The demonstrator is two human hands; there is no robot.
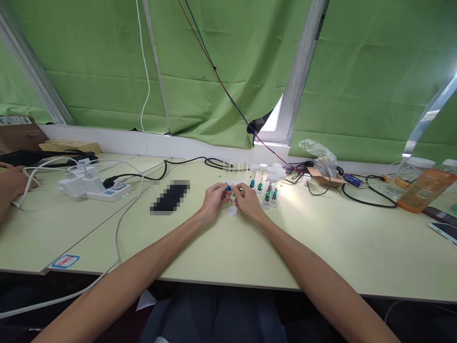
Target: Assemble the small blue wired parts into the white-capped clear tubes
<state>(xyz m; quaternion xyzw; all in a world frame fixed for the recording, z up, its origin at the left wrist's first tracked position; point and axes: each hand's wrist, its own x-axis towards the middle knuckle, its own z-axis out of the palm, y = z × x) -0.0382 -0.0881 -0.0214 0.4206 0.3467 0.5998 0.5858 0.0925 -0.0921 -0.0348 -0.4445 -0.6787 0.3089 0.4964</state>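
Between my two hands, over the table, is a small blue piece [229,188]. My left hand [213,199] pinches it between thumb and fingertips. My right hand [247,199] is closed close beside it, thumb and fingers bent together; what it grips is too small to make out. Just below the fingers a round white cap [233,210] lies on the table. To the right of my right hand stand several clear capped tubes [267,196] with small blue and green pieces inside. Behind my hands, several clear tubes [235,165] are hard to see against the wall.
A white power strip [107,191] with plugs and cables lies left, near another person's hand [14,183]. A blurred-out dark object [170,197] sits left of my hands. At right are an open cardboard box [325,177], black cables and an orange bottle [424,190].
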